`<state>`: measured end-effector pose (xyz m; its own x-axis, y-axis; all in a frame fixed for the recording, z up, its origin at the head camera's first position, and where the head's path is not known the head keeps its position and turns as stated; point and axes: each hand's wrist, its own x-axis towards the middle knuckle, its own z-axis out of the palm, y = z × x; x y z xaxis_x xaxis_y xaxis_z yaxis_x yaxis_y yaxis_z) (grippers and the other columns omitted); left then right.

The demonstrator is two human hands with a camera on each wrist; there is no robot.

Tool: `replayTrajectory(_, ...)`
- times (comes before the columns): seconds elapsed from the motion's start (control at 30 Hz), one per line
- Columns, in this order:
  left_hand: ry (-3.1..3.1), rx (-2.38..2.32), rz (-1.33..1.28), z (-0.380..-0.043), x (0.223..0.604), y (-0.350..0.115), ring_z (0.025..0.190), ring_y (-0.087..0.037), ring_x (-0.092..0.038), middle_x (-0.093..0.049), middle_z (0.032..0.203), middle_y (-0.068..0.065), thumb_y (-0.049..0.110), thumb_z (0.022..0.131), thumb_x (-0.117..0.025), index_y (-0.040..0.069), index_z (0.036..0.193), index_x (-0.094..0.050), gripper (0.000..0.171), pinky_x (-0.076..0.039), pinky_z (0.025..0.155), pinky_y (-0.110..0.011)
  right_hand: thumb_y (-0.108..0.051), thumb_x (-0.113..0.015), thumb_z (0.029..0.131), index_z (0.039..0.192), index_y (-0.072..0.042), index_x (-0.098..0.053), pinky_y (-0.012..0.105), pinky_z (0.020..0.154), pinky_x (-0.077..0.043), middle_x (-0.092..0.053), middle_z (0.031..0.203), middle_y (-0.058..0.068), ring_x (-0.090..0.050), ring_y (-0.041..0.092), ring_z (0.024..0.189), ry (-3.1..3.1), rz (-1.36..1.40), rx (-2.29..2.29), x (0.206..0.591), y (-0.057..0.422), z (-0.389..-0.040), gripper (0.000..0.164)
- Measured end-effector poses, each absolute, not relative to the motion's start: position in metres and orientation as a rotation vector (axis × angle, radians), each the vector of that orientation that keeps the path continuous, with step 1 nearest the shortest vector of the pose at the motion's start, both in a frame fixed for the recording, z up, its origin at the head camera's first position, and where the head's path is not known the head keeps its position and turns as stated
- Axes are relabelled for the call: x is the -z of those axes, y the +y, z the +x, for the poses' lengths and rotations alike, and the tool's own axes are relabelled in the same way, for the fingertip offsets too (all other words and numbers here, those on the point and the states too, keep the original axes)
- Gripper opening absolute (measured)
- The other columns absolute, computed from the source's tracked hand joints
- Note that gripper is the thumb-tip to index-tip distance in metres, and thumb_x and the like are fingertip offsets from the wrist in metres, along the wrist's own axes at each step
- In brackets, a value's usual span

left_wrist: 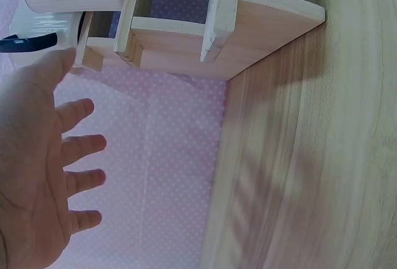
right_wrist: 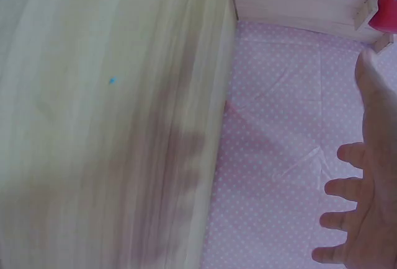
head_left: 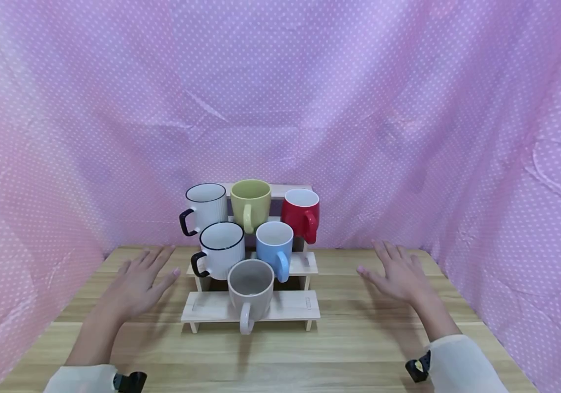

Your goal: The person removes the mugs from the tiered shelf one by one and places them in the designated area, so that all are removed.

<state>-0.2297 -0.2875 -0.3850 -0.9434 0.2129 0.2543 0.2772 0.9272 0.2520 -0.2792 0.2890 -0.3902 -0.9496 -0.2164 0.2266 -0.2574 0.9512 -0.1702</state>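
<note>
My left hand (head_left: pixel 137 284) hovers over the table left of a stepped wooden rack, fingers spread and holding nothing. On the other side my right hand (head_left: pixel 398 273) is likewise spread, further from the rack. The rack's top tier bears a white mug with black rim (head_left: pixel 207 207), a green mug (head_left: pixel 252 204) and a red mug (head_left: pixel 300 213). A second black-rimmed white mug (head_left: pixel 222 251) and a light blue mug (head_left: pixel 274 245) occupy the middle tier. Alone on the bottom step (head_left: pixel 290 308) stands a grey mug (head_left: pixel 251 286), its handle toward me.
The rack stands on a wood-grain table (head_left: pixel 349 338). Behind and at both sides hangs a pink-purple dotted cloth (head_left: pixel 359 109), close to the table's far edge. The white mugs' black handles jut out to the left.
</note>
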Motion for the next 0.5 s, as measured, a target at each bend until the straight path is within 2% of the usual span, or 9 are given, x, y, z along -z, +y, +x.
replayTrajectory(0.2,-2.776,0.520,-0.383,-0.236,0.390,-0.286,0.135,-0.057,-0.039,-0.043,0.151,-0.032,0.047,0.110,-0.040,0.003,0.156,-0.037,0.065,-0.030,0.108,-0.074,-0.063,-0.050,0.101,0.160,-0.003,-0.028,0.082,0.106,-0.022,-0.031,0.159,0.031,-0.028,0.058,0.142,-2.844,0.436,-0.389,0.387,0.284,-0.286,0.087)
replayTrajectory(0.37,-2.690,0.729,-0.435,-0.243,0.394,-0.283,0.130,-0.054,-0.049,-0.051,0.144,-0.033,0.037,0.110,-0.044,-0.005,0.151,-0.043,0.059,-0.038,0.105,-0.069,-0.054,-0.055,0.103,0.157,0.001,-0.033,0.071,0.112,-0.029,-0.039,0.155,0.030,-0.036,0.053,0.140,-2.778,0.500,-0.420,0.381,0.276,-0.292,0.080)
replayTrajectory(0.5,-2.641,0.887,-0.416,-0.248,0.398,-0.280,0.119,-0.047,-0.058,-0.061,0.132,-0.030,0.034,0.111,-0.045,-0.008,0.148,-0.045,0.056,-0.048,0.097,-0.065,-0.052,-0.055,0.103,0.155,0.002,-0.036,0.064,0.115,-0.031,-0.045,0.151,0.029,-0.041,0.050,0.139,-2.743,0.549,-0.426,0.374,0.268,-0.297,0.077)
